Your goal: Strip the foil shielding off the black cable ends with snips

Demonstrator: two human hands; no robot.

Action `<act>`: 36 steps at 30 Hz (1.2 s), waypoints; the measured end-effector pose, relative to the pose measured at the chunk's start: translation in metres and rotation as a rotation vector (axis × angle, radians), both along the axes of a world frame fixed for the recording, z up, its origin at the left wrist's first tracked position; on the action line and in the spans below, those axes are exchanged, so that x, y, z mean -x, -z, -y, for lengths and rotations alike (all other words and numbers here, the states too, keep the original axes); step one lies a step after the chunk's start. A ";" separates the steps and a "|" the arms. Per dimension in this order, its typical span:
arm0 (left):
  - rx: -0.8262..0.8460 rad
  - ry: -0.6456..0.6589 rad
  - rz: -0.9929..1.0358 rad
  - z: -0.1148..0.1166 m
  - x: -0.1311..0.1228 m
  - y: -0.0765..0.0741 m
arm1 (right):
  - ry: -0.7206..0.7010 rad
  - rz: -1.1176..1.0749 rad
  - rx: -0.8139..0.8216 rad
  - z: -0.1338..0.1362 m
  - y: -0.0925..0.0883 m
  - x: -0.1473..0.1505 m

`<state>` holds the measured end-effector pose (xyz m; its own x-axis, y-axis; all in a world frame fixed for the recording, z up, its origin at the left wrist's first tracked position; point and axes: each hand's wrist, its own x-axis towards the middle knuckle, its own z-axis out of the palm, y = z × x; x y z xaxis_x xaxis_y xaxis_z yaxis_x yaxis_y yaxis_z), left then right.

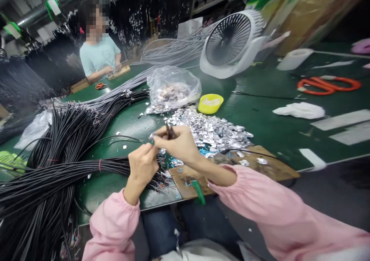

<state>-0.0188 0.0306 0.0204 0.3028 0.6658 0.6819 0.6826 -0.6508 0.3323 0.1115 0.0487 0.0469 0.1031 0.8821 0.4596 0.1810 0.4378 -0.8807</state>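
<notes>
My left hand [143,164] is closed around the stripped end of a black cable [86,168] from a large bundle lying across the green table [260,118]. My right hand [180,143] pinches a small dark tool [170,132], with a bit of silver foil at its fingertips, just above the left hand. Both arms wear pink sleeves. A heap of silver foil scraps [208,128] lies right behind my hands. A brown board [271,168] rests under my right forearm.
A clear bag of foil bits [173,87] and a yellow bowl [210,103] sit behind the scraps. A white fan [231,41], orange scissors [329,84], a white roll [295,58] and a white cloth [300,110] lie to the right. Grey cables [173,53] stretch toward another person [100,56] at the far end.
</notes>
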 end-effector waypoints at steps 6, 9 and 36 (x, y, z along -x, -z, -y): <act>0.359 0.031 0.516 -0.004 0.012 -0.014 | 0.075 0.026 0.035 -0.010 -0.007 -0.009; 0.456 0.017 0.620 -0.003 0.016 -0.020 | -0.033 0.183 -0.153 -0.004 -0.006 -0.008; 0.815 0.137 0.623 -0.009 0.017 -0.028 | -0.206 0.022 0.154 0.002 -0.008 -0.005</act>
